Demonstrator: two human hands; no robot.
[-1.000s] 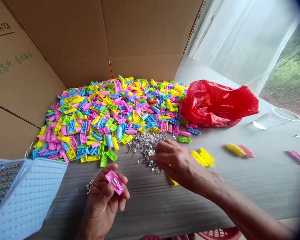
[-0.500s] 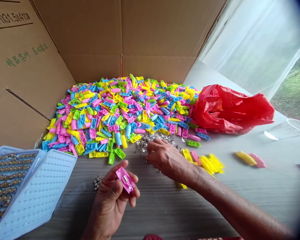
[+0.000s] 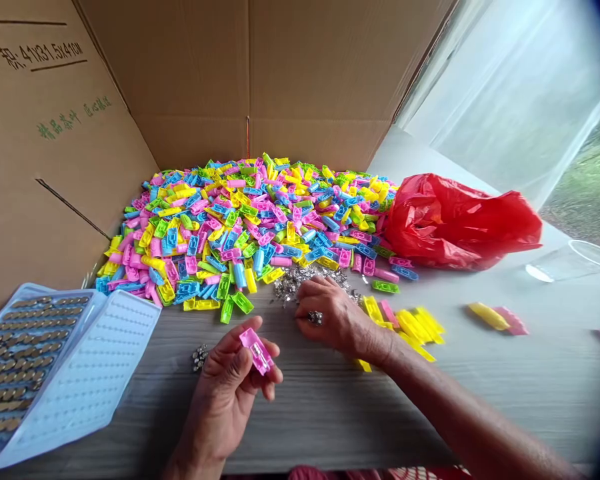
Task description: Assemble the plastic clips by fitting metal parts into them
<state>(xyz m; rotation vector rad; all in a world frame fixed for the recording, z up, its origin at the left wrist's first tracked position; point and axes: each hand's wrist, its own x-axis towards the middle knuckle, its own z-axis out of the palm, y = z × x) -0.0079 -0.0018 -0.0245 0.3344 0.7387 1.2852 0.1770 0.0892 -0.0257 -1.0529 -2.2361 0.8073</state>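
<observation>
My left hand (image 3: 225, 393) pinches a pink plastic casing (image 3: 256, 351) between thumb and fingers, its hollow side up, with small silvery parts inside. My right hand (image 3: 330, 313) is curled, with a cluster of small shiny metal pieces (image 3: 315, 319) showing at its folded fingers. Its fingertips reach toward a heap of small silver metal bits (image 3: 289, 283), partly hidden behind the hand. Just left of my left hand lies a little group of round silver button-like pieces (image 3: 199, 358) on the grey table (image 3: 300, 413).
A large mound of coloured plastic casings (image 3: 250, 220) rests against the cardboard box (image 3: 310, 73). Yellow casings (image 3: 420, 327) lie beside my right wrist. A red plastic bag (image 3: 460, 220) and clear cup (image 3: 570, 263) stand right. Blue trays (image 3: 100, 360), one with coin-like discs, are left.
My right hand has drawn its fingers in at the metal heap, and the shiny cluster now shows at them. My left hand still holds the pink casing. The view has shifted slightly.
</observation>
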